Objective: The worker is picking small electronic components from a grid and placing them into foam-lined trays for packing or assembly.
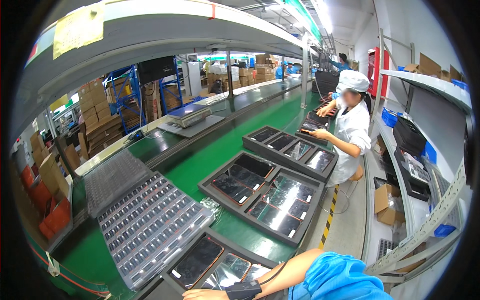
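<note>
At the lower edge my right hand (204, 294) lies over the near end of a dark grey foam tray (167, 281). Only the back of the hand shows; its fingers are cut off by the frame, so I cannot tell what they touch. A black band (243, 290) with a cable wraps that wrist, below a blue sleeve (345, 277). In the tray lies a dark phone-like panel with an orange edge (197, 262), and a glossy one (229, 272) beside it, partly behind my forearm. My left hand is out of view.
Left of the foam tray, a clear plastic tray (150, 222) holds many small dark parts. More foam trays (272, 175) with panels stand along the green bench (200, 145). A white-clad co-worker (350, 125) handles panels farther along. Shelving (425, 85) lines the right.
</note>
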A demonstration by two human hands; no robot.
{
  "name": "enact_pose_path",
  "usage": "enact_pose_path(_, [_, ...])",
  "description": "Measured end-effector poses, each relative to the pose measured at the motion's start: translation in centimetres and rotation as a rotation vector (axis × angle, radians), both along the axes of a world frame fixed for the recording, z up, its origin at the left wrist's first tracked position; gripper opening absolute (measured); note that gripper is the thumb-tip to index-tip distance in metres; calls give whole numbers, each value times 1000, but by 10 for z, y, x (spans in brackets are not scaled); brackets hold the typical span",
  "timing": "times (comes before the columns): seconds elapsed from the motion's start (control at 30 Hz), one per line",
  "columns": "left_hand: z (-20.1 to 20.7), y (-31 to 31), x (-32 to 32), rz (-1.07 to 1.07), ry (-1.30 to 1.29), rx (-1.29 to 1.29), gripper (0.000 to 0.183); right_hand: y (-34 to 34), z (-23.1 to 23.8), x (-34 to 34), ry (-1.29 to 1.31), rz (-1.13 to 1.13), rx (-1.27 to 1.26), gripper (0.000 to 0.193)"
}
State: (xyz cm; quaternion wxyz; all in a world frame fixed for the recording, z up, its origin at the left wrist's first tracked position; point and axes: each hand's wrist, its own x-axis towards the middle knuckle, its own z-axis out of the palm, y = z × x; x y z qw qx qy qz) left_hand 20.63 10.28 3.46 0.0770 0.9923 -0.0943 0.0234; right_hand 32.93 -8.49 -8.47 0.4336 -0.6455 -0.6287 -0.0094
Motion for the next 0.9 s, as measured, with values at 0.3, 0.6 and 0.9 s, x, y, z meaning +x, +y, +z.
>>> enact_pose_path(0.3, [-11,45,-13,162,154,-19,60,-2,4,-5,196,-32,5,51])
enact_pose_path(0.6, [-8,9,1,-39,80,-315,93,-9,5,14,882,-105,-97,57])
enact_pose_path(0.9, [-46,-10,12,48,-3,-39,88,-12,7,25,1144,-7,-302,58])
